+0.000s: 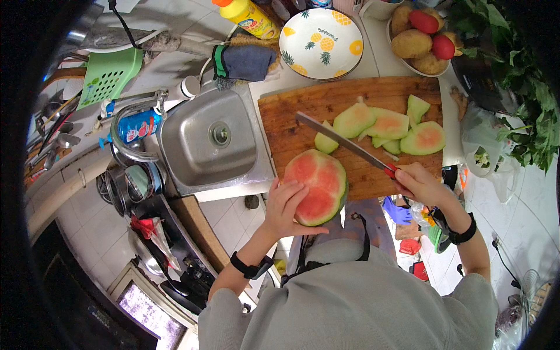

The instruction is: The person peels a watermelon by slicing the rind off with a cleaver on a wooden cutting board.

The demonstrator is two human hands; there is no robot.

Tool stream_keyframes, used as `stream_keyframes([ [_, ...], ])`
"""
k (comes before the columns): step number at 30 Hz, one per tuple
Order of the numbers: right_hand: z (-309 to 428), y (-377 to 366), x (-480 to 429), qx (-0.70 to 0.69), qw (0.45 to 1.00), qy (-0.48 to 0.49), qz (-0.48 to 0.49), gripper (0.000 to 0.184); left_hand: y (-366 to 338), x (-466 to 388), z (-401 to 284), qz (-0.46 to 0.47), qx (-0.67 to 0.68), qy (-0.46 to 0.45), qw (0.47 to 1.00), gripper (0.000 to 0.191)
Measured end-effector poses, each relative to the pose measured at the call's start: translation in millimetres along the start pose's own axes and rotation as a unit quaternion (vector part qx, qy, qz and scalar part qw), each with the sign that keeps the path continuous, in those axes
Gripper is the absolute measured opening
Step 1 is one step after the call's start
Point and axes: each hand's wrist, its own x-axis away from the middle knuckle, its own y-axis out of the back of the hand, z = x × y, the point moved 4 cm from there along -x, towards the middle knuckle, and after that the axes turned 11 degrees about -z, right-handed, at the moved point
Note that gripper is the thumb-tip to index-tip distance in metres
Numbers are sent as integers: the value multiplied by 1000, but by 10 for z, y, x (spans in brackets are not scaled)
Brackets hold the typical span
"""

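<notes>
A partly peeled watermelon (316,186), its red flesh showing on top, sits at the near left edge of the wooden cutting board (288,118). My left hand (284,210) holds its left side, fingers on the flesh and thumb along the near edge. In my right hand (420,183) is the red handle of a kitchen knife (345,142). The blade points up and left, over the board and beyond the melon. Cut pieces of watermelon rind (387,122), pale green with some pink, lie in a loose group behind and under the line of the blade.
A stainless steel sink (210,170) with a faucet (118,135) adjoins the board's left side. Behind the board are a pineapple-patterned plate (321,61), a yellow bottle (249,17) and a bowl of potatoes (411,43). Leafy greens (525,87) and a plastic bag (483,135) lie right.
</notes>
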Motion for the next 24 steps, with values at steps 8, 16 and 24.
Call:
stream_keyframes([
  [8, 621, -116, 254, 182, 968, 167, 32, 43, 710, -427, 107, -154, -99, 27, 983, 64],
  [16, 694, -337, 399, 255, 946, 199, 37, 47, 914, -718, 106, 70, -7, -42, 997, 27],
  [24, 689, -355, 396, 271, 943, 189, 30, 49, 879, -694, 177, 85, 11, -44, 995, 23],
])
